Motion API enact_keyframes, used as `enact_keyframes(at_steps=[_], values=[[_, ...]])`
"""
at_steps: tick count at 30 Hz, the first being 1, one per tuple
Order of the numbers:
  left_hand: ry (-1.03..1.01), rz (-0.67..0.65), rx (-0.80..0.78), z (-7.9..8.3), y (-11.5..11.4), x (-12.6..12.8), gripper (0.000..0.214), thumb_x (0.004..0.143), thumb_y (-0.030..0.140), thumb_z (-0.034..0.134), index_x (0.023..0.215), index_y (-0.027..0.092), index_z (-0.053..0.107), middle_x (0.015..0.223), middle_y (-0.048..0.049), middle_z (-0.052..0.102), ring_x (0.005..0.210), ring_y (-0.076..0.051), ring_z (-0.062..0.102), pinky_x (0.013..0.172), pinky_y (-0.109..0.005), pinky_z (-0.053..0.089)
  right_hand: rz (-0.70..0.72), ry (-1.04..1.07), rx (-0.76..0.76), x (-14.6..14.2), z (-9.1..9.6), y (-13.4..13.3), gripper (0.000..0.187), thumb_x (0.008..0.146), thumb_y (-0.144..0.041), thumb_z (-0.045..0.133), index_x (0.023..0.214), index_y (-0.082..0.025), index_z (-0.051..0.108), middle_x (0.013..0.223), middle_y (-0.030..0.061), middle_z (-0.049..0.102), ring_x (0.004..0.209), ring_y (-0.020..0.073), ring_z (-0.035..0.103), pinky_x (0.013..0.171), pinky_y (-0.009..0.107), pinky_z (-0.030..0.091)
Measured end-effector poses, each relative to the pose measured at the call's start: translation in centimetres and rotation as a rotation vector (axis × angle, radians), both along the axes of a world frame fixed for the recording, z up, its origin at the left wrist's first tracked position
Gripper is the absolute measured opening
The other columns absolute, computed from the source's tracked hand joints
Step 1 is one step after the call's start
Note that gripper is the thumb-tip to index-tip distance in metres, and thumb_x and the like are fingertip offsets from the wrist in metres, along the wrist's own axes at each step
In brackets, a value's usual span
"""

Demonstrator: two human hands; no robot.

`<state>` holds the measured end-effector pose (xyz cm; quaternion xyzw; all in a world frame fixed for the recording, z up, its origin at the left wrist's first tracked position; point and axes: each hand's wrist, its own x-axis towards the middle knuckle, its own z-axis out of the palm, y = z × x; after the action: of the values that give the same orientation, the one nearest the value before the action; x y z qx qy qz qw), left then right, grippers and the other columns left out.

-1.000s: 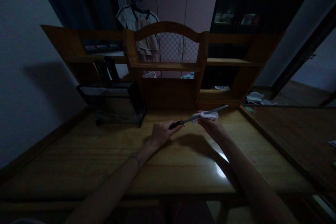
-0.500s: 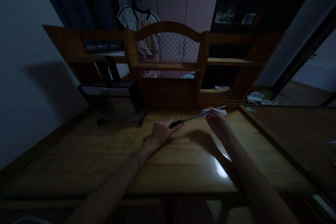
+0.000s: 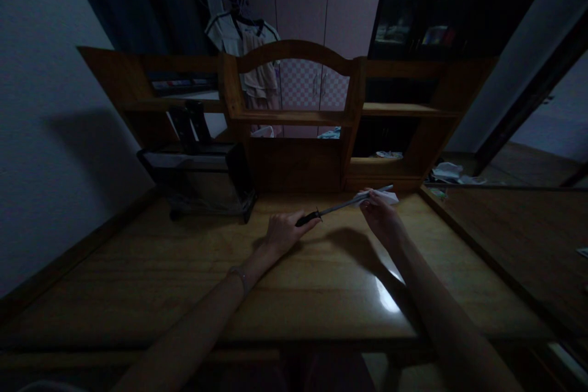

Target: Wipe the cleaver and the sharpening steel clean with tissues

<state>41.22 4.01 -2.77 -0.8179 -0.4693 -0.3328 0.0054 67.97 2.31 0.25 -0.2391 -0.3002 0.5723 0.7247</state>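
Observation:
My left hand point(image 3: 282, 231) is closed around the black handle of a sharpening steel point(image 3: 340, 204), a long thin grey rod with a small guard. The rod points up and to the right above the desk. Near its far end, my right hand point(image 3: 377, 207) pinches a white tissue point(image 3: 389, 198) that is folded around the rod. The rod's tip sticks out past the fingers. Part of the tissue is hidden by my right hand.
A dark knife block point(image 3: 202, 180) stands at the left back of the wooden desk point(image 3: 184, 282), with black-handled knives point(image 3: 190, 125) upright in it. A wooden shelf unit point(image 3: 294, 116) rises along the desk's rear edge. Light glares off the desktop at the right.
My right hand and the tissue show only a very slight shift along the rod. The left hand keeps its hold on the handle.

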Motion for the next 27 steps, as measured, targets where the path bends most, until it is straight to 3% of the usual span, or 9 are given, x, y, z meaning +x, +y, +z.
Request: enact_keyframes(at_steps=[13, 16, 27], values=[[-0.321, -0.246, -0.456, 0.7, 0.3, 0.3, 0.053, 0.082, 0.065, 0.05, 0.079, 0.016, 0.07, 0.067, 0.0002, 0.063, 0.062, -0.014, 0.054, 0.054, -0.022, 0.032, 0.071, -0.238, 0.023, -1.6, -0.6, -0.8, 0.016, 0.077, -0.024, 0.074, 0.092, -0.019, 0.071, 0.094, 0.0059, 0.07, 0.089, 0.0172, 0.064, 0.077, 0.025, 0.052], [-0.352, -0.246, -0.459, 0.5, 0.6, 0.2, 0.05, 0.08, 0.065, 0.053, 0.078, 0.017, 0.065, 0.064, 0.0022, 0.059, 0.061, -0.012, 0.053, 0.054, -0.022, 0.033, 0.073, -0.242, 0.02, -1.5, -0.6, -0.7, 0.017, 0.078, -0.024, 0.072, 0.094, -0.017, 0.071, 0.096, 0.0083, 0.07, 0.091, 0.0181, 0.063, 0.078, 0.025, 0.052], [-0.219, -0.157, -0.279, 0.5, 0.5, -0.1, 0.047, 0.079, 0.066, 0.055, 0.085, 0.021, 0.066, 0.08, -0.0012, 0.068, 0.072, -0.016, 0.061, 0.063, -0.024, 0.036, 0.039, -0.266, -0.022, -1.1, -1.2, -0.2, 0.019, 0.076, -0.032, 0.075, 0.091, -0.02, 0.071, 0.098, 0.0067, 0.07, 0.093, 0.0183, 0.063, 0.076, 0.025, 0.051]])
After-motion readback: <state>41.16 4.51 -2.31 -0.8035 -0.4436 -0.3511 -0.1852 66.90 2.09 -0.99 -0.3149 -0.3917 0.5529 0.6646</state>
